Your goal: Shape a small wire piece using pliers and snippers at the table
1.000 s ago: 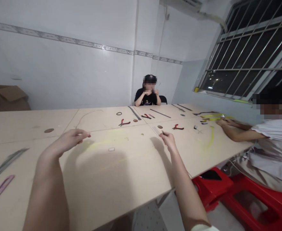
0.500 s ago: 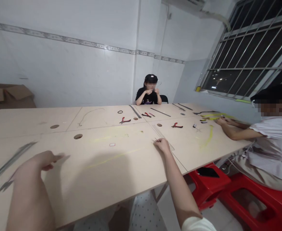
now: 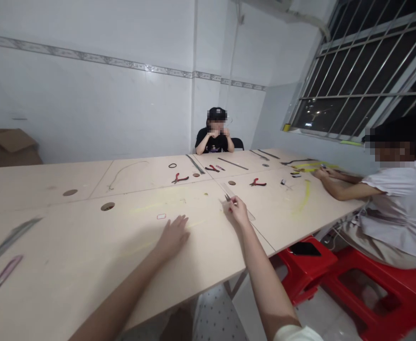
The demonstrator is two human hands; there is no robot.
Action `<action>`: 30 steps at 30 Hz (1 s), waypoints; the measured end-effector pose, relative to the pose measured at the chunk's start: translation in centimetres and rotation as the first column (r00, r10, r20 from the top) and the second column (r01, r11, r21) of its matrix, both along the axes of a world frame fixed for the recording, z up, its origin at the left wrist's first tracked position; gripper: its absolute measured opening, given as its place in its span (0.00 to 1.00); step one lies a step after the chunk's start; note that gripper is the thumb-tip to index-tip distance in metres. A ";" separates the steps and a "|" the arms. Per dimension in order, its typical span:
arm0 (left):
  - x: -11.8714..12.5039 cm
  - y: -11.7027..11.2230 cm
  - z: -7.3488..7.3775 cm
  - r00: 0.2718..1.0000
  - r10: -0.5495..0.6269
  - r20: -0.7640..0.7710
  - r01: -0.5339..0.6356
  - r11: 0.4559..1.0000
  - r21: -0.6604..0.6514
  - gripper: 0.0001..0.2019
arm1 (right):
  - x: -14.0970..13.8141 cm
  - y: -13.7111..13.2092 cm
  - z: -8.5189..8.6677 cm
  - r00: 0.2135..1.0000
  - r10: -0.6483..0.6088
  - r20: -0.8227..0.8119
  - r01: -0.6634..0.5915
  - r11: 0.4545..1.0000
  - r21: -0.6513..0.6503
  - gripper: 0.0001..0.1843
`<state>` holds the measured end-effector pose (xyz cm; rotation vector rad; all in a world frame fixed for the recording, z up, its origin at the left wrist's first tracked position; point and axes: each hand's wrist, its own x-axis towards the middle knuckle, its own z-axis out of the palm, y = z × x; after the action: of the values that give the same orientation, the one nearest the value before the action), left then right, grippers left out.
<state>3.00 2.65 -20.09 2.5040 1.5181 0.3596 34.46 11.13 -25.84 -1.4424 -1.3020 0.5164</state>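
My left hand [image 3: 173, 235] lies flat on the pale table [image 3: 87, 246] with its fingers stretched out, holding nothing, just below a small white-and-red piece [image 3: 161, 216]. My right hand [image 3: 238, 210] is closed in a pinch on a small metal tool [image 3: 227, 197] whose tip points away from me. It hovers over a clear ruler [image 3: 237, 201] lying across the seam between two tabletops.
Red pliers [image 3: 178, 178] and more red pliers [image 3: 257, 182] lie farther back. Dark metal strips [image 3: 11, 239] and a pink-handled tool [image 3: 0, 278] sit at the left. One person sits at the far end [image 3: 213, 138], another at the right [image 3: 389, 199]. Red stools [image 3: 311, 265] stand below.
My left hand has swept from the left side of the table to the middle and settled flat. My right hand has stayed near the ruler, lifting slightly.
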 end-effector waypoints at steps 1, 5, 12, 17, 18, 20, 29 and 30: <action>0.3 -0.3 -1.1 1.000 -0.017 -0.023 0.017 1.000 -0.002 0.29 | -0.3 -0.1 0.1 1.000 0.018 0.013 -0.017 1.000 -0.017 0.16; 0.1 -0.4 -2.9 0.996 -0.055 -0.072 0.056 0.998 0.004 0.33 | -1.5 -0.3 0.4 0.987 0.098 0.126 -0.080 0.986 -0.146 0.15; 0.2 0.2 -2.9 0.982 -0.057 -0.179 0.052 0.998 -0.036 0.39 | -2.8 1.0 1.6 0.938 0.195 0.285 -0.086 0.931 -0.355 0.13; 0.2 0.2 -3.1 0.979 -0.064 -0.192 0.053 0.997 -0.062 0.38 | -3.0 1.5 2.1 0.922 0.206 0.326 -0.043 0.895 -0.445 0.13; 0.2 0.1 -3.2 0.980 -0.066 -0.189 0.054 0.996 -0.065 0.38 | -3.0 1.5 2.1 0.921 0.207 0.329 -0.034 0.886 -0.462 0.14; 0.0 0.0 -3.3 0.981 -0.063 -0.181 0.051 0.996 -0.068 0.37 | -2.9 1.4 2.2 0.919 0.207 0.337 -0.016 0.871 -0.491 0.14; -2.5 -1.5 -3.2 0.980 -0.033 -0.194 0.021 0.998 -0.065 0.41 | -2.9 0.2 1.2 0.909 0.145 0.391 0.037 0.906 -0.423 0.13; -3.0 -1.7 -3.1 0.978 -0.033 -0.205 0.019 0.997 -0.070 0.42 | -2.9 0.1 1.0 0.906 0.134 0.401 0.044 0.913 -0.405 0.14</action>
<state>0.00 0.93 -23.15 2.5719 1.5392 0.0431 31.52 11.22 -24.83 -1.9543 -1.6404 0.5473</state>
